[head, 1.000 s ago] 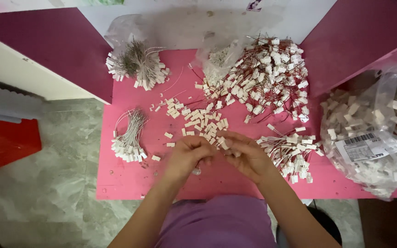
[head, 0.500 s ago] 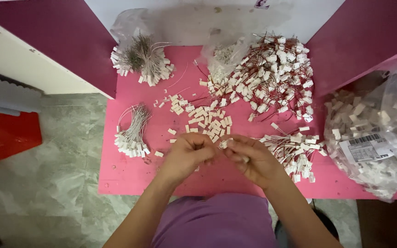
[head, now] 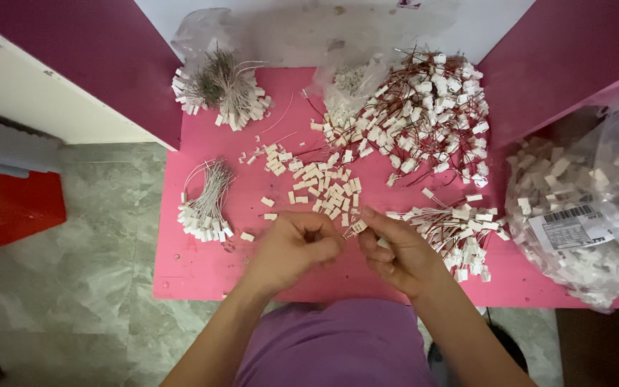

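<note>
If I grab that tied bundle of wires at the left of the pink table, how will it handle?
The bundle probably lifts as one, since its thin wires are gathered at the top. It looks light. The white connectors at its lower end would likely dangle and splay.

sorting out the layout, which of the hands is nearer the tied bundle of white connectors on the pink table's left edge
Left. The left hand lies just right of the tied bundle; the right hand is farther right, beyond the left one.
</note>
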